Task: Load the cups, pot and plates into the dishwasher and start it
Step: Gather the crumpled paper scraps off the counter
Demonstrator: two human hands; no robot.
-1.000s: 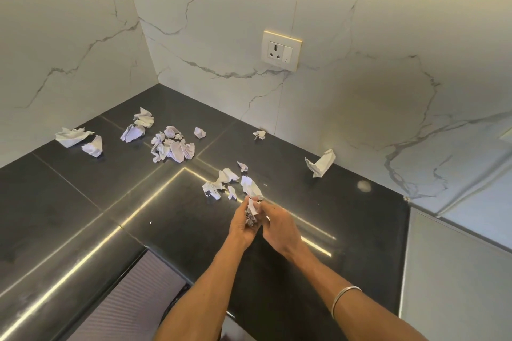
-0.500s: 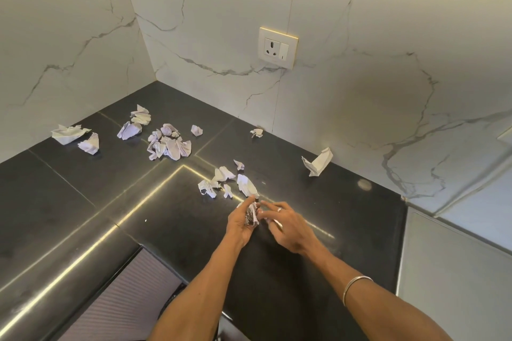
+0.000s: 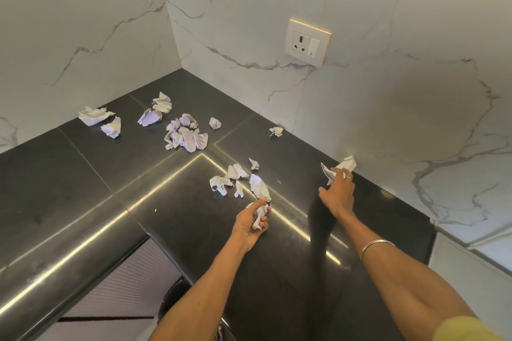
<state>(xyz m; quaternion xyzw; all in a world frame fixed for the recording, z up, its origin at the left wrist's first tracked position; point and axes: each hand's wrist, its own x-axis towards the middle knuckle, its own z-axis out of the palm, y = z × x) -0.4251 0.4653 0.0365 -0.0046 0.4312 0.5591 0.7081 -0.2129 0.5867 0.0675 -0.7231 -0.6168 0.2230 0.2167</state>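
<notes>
Fingers of the right hand (image 3: 338, 193) pinch a crumpled paper (image 3: 341, 169) by the wall; the left hand (image 3: 251, 223) grips a paper wad (image 3: 259, 212).

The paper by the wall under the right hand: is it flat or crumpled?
Crumpled: the paper shows bent folds, and the right hand touches it.

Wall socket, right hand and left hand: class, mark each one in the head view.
Wall socket (image 3: 307, 42): head view, middle of its white faceplate.
Right hand (image 3: 338, 193): head view, back of the hand, gripping crumpled paper.
Left hand (image 3: 250, 223): head view, palm side, holding a paper wad.
</notes>
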